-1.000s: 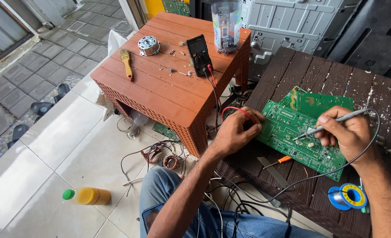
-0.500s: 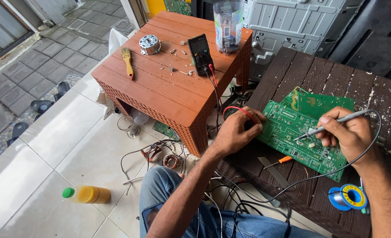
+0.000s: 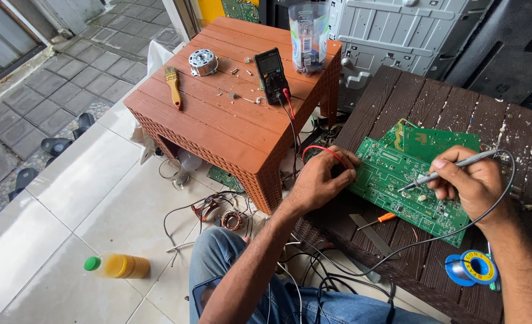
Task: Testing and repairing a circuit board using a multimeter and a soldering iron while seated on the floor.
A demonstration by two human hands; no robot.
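Note:
A green circuit board [image 3: 392, 174] lies on a dark brown table [image 3: 452, 114]. My left hand [image 3: 323, 180] rests on the board's left edge, fingers curled over it, with a red wire looping by the knuckles. My right hand [image 3: 473, 183] grips a grey soldering iron [image 3: 452, 168] like a pen, its tip touching the board near the middle. The iron's black cord arcs round my wrist toward the floor. A second green board [image 3: 434, 139] lies partly under the first.
An orange-brown table [image 3: 218, 126] holds a black multimeter [image 3: 273, 72], a yellow brush [image 3: 173, 87], a round motor [image 3: 203, 62] and a clear cup [image 3: 308, 30]. A solder spool [image 3: 471, 268] and an orange-handled tool [image 3: 381, 219] lie near the board. A yellow bottle [image 3: 117, 265] and tangled wires [image 3: 218, 207] lie on the tiled floor.
Both hands stay on the board; the iron's tip has shifted only slightly. The view has moved a little.

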